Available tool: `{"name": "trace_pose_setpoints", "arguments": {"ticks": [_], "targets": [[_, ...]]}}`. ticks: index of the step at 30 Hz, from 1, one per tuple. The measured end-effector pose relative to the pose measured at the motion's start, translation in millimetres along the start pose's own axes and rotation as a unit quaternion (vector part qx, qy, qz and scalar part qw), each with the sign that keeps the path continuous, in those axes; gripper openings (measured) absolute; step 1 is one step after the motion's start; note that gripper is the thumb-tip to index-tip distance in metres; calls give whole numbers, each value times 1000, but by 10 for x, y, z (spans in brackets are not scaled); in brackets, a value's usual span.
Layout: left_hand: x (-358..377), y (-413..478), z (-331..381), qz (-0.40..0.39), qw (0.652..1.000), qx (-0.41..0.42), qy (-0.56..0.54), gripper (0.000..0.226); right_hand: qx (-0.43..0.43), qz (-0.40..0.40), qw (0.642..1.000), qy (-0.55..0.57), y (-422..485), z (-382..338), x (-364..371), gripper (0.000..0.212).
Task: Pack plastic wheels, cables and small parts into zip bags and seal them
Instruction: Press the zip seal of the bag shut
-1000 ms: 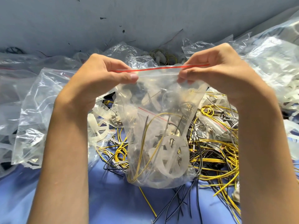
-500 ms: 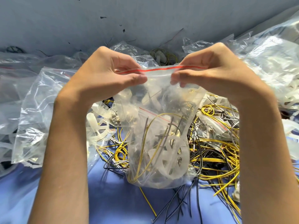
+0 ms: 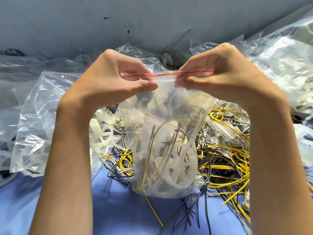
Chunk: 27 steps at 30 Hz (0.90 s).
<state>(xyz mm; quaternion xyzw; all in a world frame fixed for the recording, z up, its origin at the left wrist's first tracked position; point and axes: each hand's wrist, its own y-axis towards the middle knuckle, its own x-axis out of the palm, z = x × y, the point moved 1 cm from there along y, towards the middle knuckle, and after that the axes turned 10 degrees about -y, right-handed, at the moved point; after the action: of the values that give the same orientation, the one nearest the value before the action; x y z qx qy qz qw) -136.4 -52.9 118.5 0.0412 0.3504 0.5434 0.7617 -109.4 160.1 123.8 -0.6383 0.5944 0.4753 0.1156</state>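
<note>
Hands (image 3: 115,78) (image 3: 220,73) closer; zip bag (image 3: 166,146) upright

head-worn view, close, looking forward-down

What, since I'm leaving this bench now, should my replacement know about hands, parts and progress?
Hands: left hand and right hand both pinch the zip bag at its red-lined strip, thumbs nearly meeting.
The bag holds a wheel and cables.
Done: filling. Seal: cannot tell if fully shut.
Left: finish the seal, then bag the loose cables and loose wheel.
</note>
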Motion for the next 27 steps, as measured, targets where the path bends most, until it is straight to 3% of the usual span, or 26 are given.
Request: {"name": "trace_pose_setpoints", "arguments": {"ticks": [17, 27], "targets": [[74, 17, 60, -23, 1000, 6, -9, 13, -11, -5, 1000, -3, 13, -28, 32, 10], [44, 4, 117, -27, 999, 11, 41, 8, -23, -3, 1000, -12, 38, -55, 76, 6]]}}
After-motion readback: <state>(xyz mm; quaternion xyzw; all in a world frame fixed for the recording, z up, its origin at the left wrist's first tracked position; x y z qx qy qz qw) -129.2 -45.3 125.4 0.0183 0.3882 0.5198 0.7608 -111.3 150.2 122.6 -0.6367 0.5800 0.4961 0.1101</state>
